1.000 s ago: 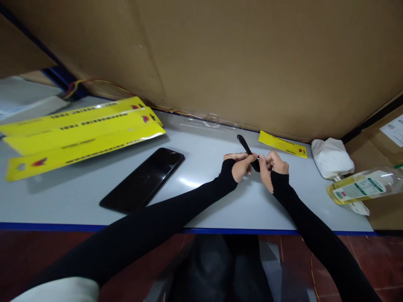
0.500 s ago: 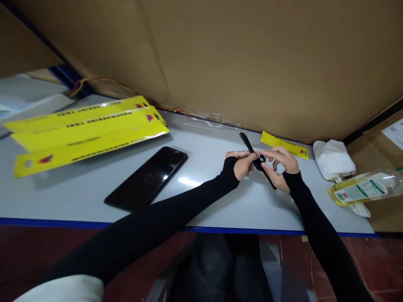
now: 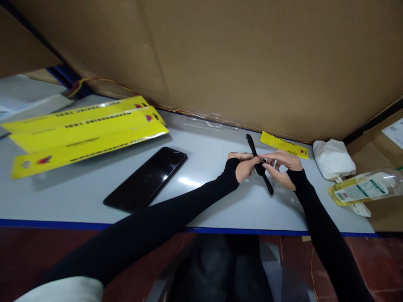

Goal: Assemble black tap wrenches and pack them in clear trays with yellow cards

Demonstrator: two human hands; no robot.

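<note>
A black two-handled tool [image 3: 252,144] is held above the grey table, one handle pointing to the back and the other toward the front edge. My left hand [image 3: 245,165] is closed round its middle from the left, thumb on top. From the right, my right hand [image 3: 280,165] has its fingertips pinched at the tool's middle; whatever small part they hold there is too small to make out. Just behind my right hand lies a small yellow card [image 3: 285,145].
Several long yellow cards [image 3: 91,142] overlap at the left. A black phone [image 3: 146,178] lies on the table [image 3: 69,201] in front of them. At the right are a white cloth bundle [image 3: 333,159] and a bottle of yellow liquid [image 3: 362,188]. A cardboard wall [image 3: 236,63] stands behind.
The tool has turned, its front handle now pointing more toward the front edge. My right hand has shifted slightly to the right, with its fingertips closer together at the tool's middle.
</note>
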